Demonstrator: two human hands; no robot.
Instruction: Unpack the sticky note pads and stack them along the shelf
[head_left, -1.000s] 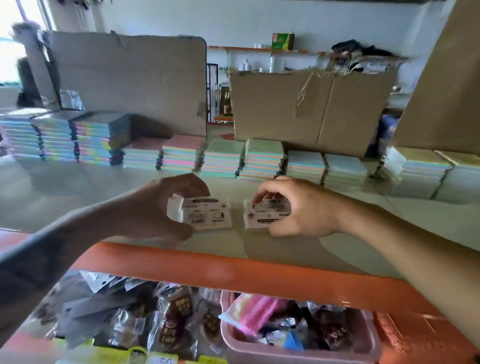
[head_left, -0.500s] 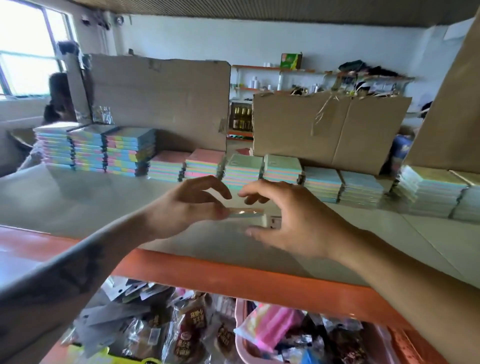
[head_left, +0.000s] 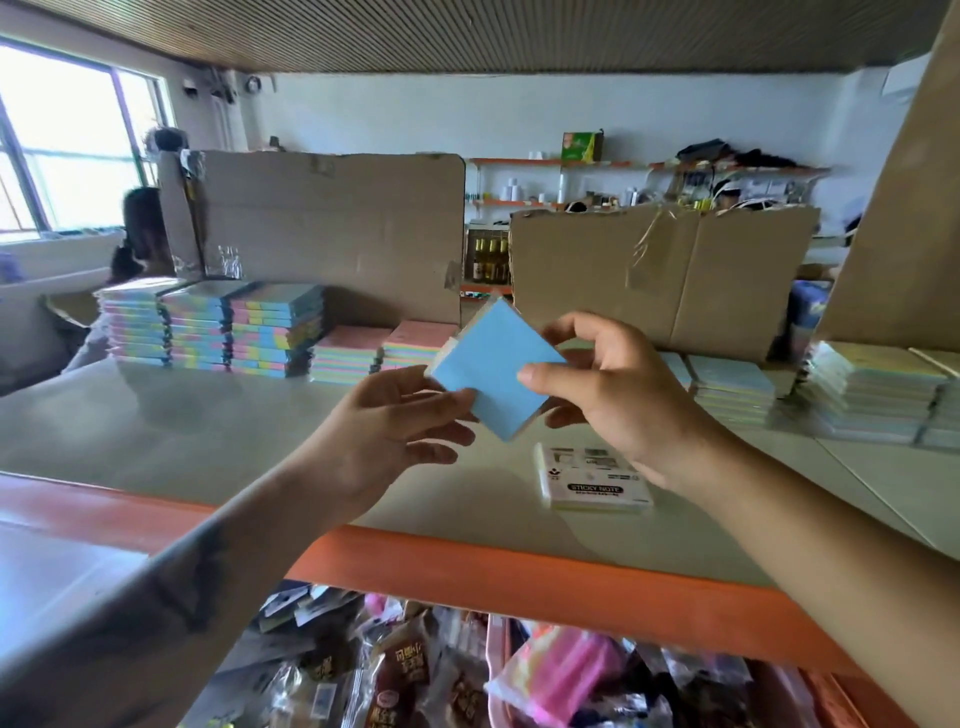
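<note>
Above the smooth shelf (head_left: 208, 441), both hands' fingers (head_left: 550, 375) pinch a square blue paper pad (head_left: 493, 371).

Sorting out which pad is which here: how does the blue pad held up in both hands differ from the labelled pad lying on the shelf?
The blue pad is off the shelf, gripped by the left hand and right hand; the labelled pad lies flat and untouched. The blue pad is turned corner-up like a diamond; the labelled pad sits square. The blue pad shows a plain blue face; the labelled pad shows a white printed label reading STICKY NOTE. Both are square pads.
</note>
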